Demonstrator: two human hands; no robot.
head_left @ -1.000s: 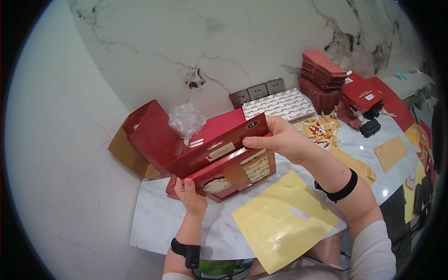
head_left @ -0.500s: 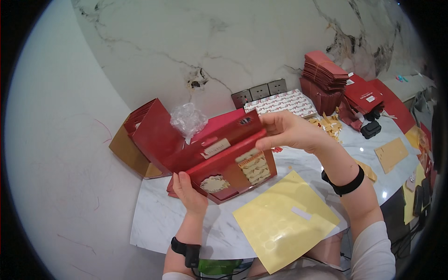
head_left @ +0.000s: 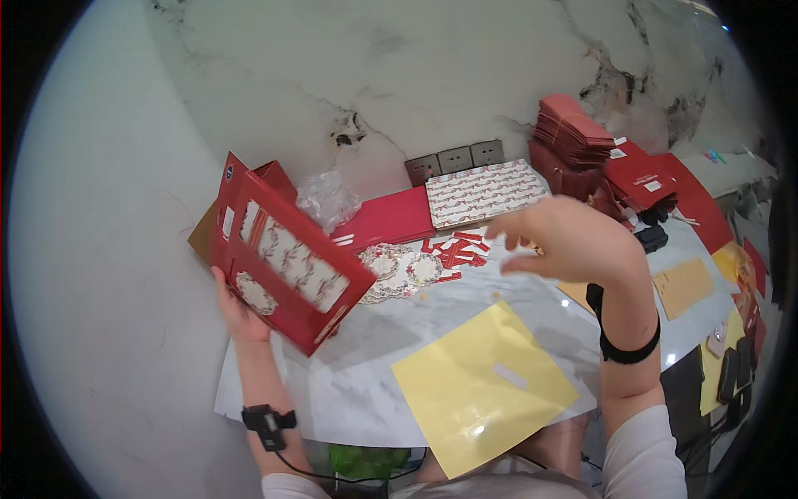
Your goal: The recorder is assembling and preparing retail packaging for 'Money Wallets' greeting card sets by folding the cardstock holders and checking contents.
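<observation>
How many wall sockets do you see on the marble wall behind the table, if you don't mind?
3, side by side in a row: left socket, middle socket, right socket, just above the patterned box. More may be hidden.

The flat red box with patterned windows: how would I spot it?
Start at the white marble table and go to its left end. There the left hand holds the red box up on edge. Unlike the red stack at the wall, it shows patterned panels and a round sticker.

Marble table (head_left: 366,374); yellow sheet (head_left: 482,387); round stickers (head_left: 397,270); patterned box (head_left: 485,191); kraft envelope (head_left: 683,287).
</observation>
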